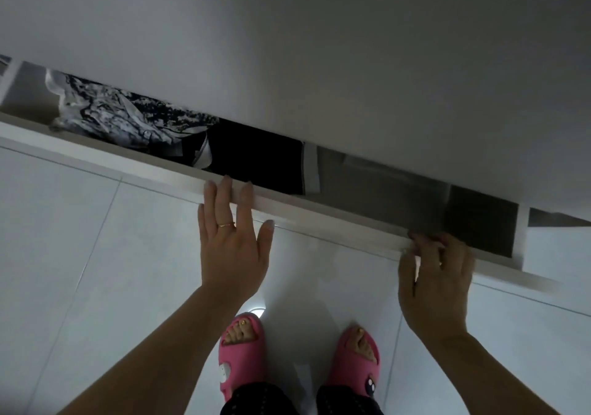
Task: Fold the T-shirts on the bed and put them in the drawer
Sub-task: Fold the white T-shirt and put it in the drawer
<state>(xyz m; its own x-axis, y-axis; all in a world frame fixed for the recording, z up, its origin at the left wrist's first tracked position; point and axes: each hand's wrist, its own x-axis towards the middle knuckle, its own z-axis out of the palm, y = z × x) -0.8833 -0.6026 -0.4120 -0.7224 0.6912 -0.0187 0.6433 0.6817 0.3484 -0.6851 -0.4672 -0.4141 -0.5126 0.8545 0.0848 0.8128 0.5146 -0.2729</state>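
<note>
- The drawer (pixel 319 214) is only slightly open beneath a white cabinet front (pixel 319 46). Inside, from left to right, lie a black-and-white patterned garment (pixel 112 114), a black garment (pixel 256 155) and a folded grey garment (pixel 383 181).
- My left hand (pixel 232 245) rests flat on the drawer's front edge, fingers straight and released.
- My right hand (pixel 435 280) curls its fingers over that edge, grasping it.

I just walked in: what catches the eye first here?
Both hands meet the front of a slightly open drawer: left hand flat, right hand curled over its edge. A black-and-white shirt lies inside at the left; pink slippers stand on the floor below.
</note>
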